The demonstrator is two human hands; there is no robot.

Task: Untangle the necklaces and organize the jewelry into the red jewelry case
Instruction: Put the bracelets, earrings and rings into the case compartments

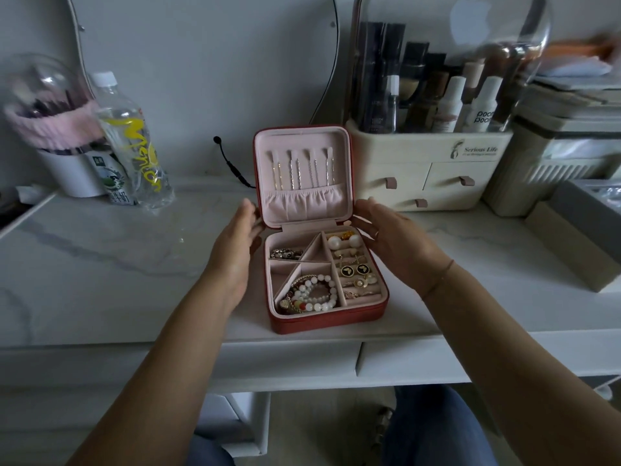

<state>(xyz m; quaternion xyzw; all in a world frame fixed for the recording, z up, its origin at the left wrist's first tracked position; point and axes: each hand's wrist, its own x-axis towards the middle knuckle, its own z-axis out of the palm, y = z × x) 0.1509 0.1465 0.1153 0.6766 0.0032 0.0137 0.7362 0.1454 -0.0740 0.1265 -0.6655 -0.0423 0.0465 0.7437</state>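
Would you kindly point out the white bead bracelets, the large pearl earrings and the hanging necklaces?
white bead bracelets [333,291], head view, beads on the right side.
large pearl earrings [335,243], head view, the left pearl.
hanging necklaces [291,174], head view, one chain's middle.

two forearms [158,358] are shown bare, uncovered from the wrists down to the lower edge of the picture. a thin dark cord [439,278] is worn round the wrist of the right hand [396,245], seen as a single fine line across it. a slim ring [376,234] is worn on one finger of that hand and is made out only as a small pale glint. the left hand [235,247] is shown bare. the legs are covered by blue denim trousers [437,428], seen as a broad patch on the right and a smaller one on the left.
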